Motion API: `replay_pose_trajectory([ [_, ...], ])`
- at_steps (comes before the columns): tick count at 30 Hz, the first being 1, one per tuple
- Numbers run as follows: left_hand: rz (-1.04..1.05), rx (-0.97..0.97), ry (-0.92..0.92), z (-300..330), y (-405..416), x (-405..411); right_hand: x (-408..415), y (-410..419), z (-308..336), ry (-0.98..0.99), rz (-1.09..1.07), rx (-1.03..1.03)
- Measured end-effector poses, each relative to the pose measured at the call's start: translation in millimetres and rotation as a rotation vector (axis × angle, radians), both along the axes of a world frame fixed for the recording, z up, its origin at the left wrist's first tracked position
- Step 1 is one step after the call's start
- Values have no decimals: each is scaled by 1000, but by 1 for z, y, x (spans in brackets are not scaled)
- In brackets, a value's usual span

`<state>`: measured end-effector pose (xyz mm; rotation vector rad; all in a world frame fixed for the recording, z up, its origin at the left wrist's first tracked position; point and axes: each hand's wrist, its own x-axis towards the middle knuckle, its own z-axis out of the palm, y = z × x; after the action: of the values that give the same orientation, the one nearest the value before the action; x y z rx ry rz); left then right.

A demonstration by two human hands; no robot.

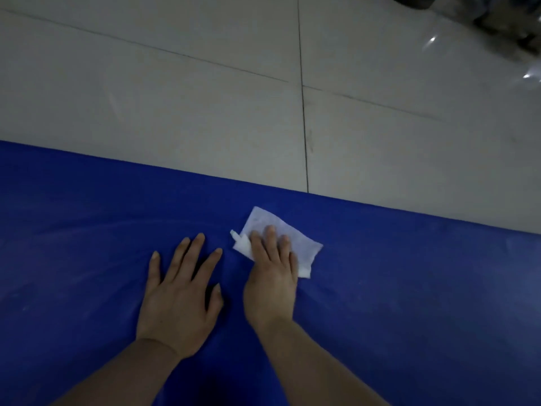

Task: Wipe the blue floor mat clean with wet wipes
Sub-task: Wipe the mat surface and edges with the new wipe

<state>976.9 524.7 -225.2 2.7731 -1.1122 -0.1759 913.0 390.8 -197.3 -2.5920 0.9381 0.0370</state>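
The blue floor mat [409, 288] fills the lower half of the view, its far edge running from the left down to the right. A white wet wipe [301, 238] lies flat on the mat near that edge. My right hand [272, 276] presses on the wipe with straight fingers, covering its near left part. My left hand [181, 291] rests flat on the mat just left of it, fingers spread, holding nothing. Faint pale streaks show on the mat to the left.
Beyond the mat lies a pale tiled floor [175, 98] with dark grout lines. A dark, blurred object [503, 22] with shiny reflections sits at the top right corner.
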Motion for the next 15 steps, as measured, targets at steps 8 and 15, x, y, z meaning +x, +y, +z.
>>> replay_pose_trajectory([
  [8, -6, 25, -11, -1, -1, -2, -80, -117, 6, 62, -250, -10],
  [15, 7, -166, 66, -1, 11, 1, -11, 16, -6, 48, 167, -64],
])
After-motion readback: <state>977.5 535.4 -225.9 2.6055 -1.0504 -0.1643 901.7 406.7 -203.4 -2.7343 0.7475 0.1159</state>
